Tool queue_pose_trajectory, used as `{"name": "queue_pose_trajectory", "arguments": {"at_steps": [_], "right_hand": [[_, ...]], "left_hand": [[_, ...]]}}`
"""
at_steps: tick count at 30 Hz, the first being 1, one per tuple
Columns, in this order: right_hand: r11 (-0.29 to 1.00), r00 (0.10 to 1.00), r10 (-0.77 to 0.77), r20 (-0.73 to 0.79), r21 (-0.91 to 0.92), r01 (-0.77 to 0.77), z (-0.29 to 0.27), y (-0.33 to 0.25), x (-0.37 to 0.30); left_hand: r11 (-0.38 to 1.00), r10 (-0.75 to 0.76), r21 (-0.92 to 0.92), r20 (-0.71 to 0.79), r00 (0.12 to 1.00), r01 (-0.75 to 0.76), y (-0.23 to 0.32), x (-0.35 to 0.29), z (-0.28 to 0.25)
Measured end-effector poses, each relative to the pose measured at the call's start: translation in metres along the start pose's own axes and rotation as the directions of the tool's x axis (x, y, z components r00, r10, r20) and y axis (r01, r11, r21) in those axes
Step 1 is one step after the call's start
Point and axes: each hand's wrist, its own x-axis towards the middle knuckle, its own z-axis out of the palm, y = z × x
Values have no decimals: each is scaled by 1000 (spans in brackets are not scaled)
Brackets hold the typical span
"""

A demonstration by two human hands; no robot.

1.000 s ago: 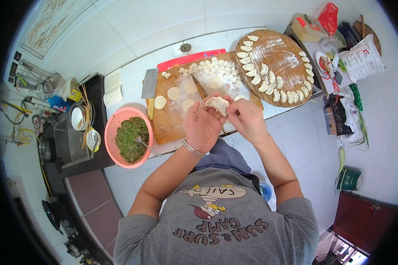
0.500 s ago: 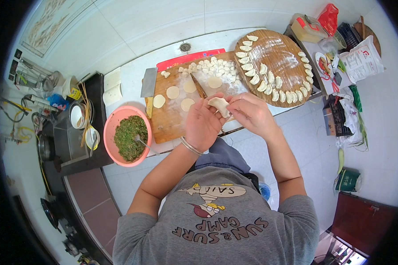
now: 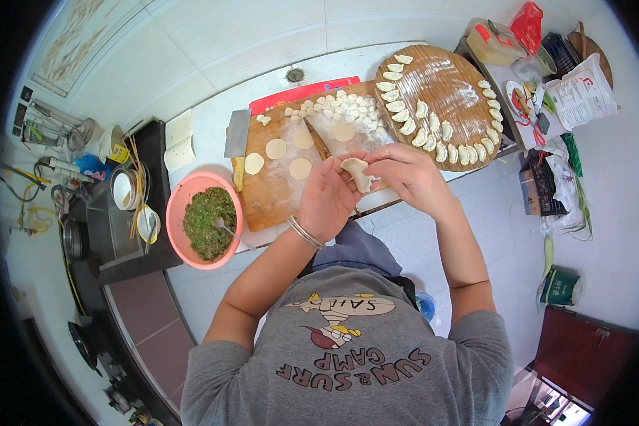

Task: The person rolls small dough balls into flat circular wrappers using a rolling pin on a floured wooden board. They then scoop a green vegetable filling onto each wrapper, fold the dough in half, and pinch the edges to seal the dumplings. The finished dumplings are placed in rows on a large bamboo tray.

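Between my two hands, over the front edge of the cutting board (image 3: 268,202), is a pale folded dumpling (image 3: 357,172). My left hand (image 3: 326,199) cups it from the left, its fingers curled beneath. From the right, my right hand (image 3: 412,177) pinches the dumpling's edge between thumb and fingers. Flat round wrappers (image 3: 300,169) and many small dough pieces (image 3: 341,106) lie on the floured board. A rolling pin (image 3: 317,138) rests just beyond my hands, partly hidden by them.
A pink bowl of green filling (image 3: 209,224) with a spoon stands left of the board. A cleaver (image 3: 238,138) lies at the board's left edge. At the back right, a round wooden board (image 3: 451,85) carries rows of finished dumplings. A sink (image 3: 113,227) is at far left.
The dumpling has turned between my hands, its edge now pointing more toward me. My right hand's fingers have shifted along its rim; my left hand has barely moved.
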Motion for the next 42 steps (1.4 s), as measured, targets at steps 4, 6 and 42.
{"name": "queue_pose_trajectory", "arguments": {"at_steps": [4, 6, 42], "right_hand": [[1000, 1000, -15, -17, -11, 14, 2, 5, -1], [998, 1000, -14, -8, -68, 13, 3, 6, -1], [992, 989, -96, 114, -76, 105, -36, 19, -10]], "left_hand": [[1000, -26, 16, -25, 999, 27, 0, 0, 4], [995, -22, 101, -42, 999, 26, -3, 1, 3], [912, -285, 323, 53, 957, 254, -8, 17, 18]]}}
